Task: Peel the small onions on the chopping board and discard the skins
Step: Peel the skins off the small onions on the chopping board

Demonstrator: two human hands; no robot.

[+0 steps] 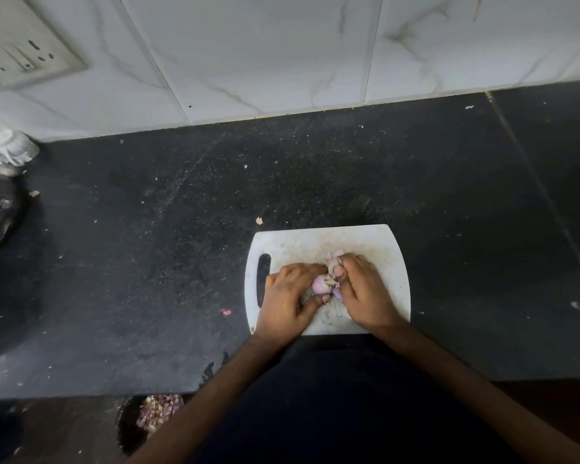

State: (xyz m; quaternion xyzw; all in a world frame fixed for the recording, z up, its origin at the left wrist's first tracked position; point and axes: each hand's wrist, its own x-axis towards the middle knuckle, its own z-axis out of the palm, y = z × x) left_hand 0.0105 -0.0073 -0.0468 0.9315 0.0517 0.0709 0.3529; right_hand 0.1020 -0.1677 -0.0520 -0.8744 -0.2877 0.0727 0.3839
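The dark table (148, 262) fills the middle of the frame, with a white tiled wall (248, 45) across the top and a socket plate (21, 51) at the upper left. Low and right of centre lies the white board (375, 242), its handle slot toward the left, set close to the person so both hands can work over it and loose skin falls on it. At the bottom left, below the table edge, a dark bin (131, 426) shows a heap of skins (159, 410); it seems placed there so peelings can be dropped straight down. The left hand (288, 296) curls round a small onion (320, 284), thumb under it, probably to steady it. The right hand (362, 293) meets it from the right, thumb and fingertips pinching at papery skin on the onion's top, apparently to strip it. The onion sits between the two hands, just above the board's middle. A few peeled scraps (335, 254) lie on the board just beyond the right fingers.
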